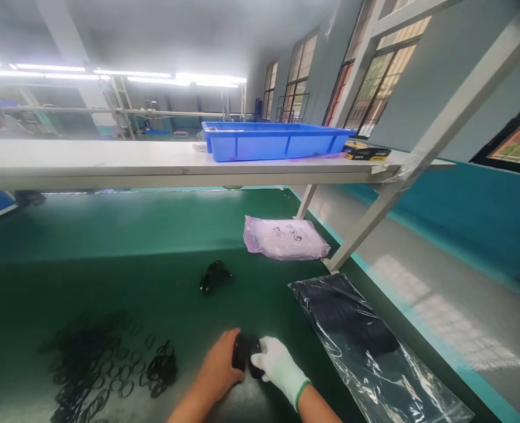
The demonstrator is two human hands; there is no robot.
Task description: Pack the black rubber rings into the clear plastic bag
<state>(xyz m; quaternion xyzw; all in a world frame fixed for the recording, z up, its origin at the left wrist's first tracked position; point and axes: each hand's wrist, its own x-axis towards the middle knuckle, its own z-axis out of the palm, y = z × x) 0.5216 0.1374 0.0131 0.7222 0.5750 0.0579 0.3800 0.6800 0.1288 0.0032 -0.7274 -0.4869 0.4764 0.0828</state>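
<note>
Low in the middle of the head view, my bare left hand [219,365] is closed round the side of a small black part [239,351]. My right hand [282,365], in a white glove with a green cuff, pinches a black part [254,357] right beside it. Whether these are two pieces or one piece held from both sides, I cannot tell. Left of my hands lies a small cluster of black rings [161,371], with a larger spread of black rings [87,358] farther left. Beyond my hands sit several glossy black pieces [214,277].
The green tabletop [154,276] runs under a white shelf [110,161]. On the shelf stand a blue bin [277,144] and a black-and-yellow box [368,151]. A pink bag [286,238] and a clear bag with black contents [365,335] lie right, near a slanted post [374,211].
</note>
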